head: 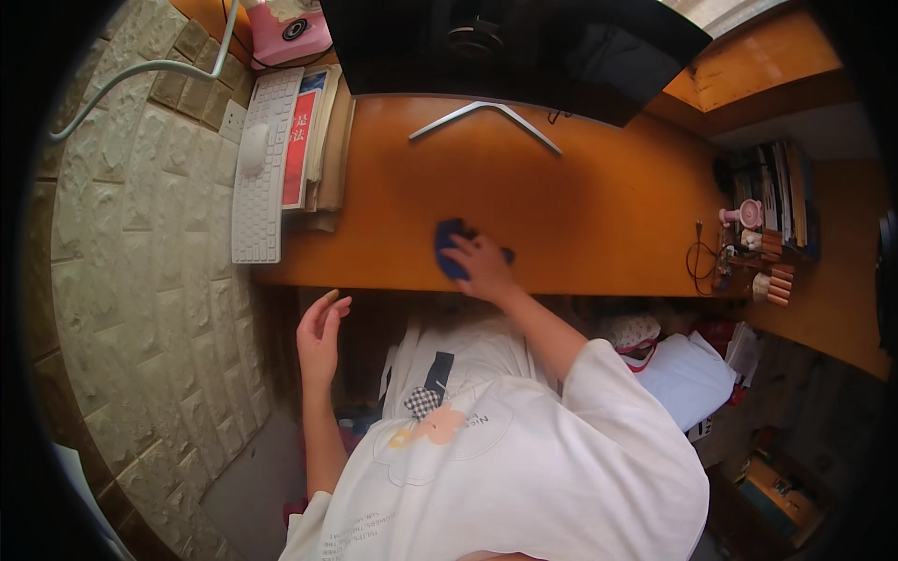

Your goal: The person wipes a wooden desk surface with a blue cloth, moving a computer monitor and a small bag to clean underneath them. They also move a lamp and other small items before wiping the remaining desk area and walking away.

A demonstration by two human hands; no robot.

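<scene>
A dark blue cloth (pixel 446 261) lies bunched on the orange-brown wooden desk (pixel 603 238), near its front edge. My right hand (pixel 485 270) presses down on it with fingers spread, and part of the cloth shows past the far side of the hand. My left hand (pixel 323 336) hangs just in front of the desk's edge, left of the cloth. Its fingers are loosely bent and hold nothing.
A white keyboard (pixel 263 203) with a white mouse (pixel 253 151) on it rests beside stacked books and papers (pixel 330 168) at left. Behind stands a black monitor (pixel 519 56) on a silver V-shaped stand (pixel 484 106). A cable (pixel 694 263) and small pink stand (pixel 744 214) are at right.
</scene>
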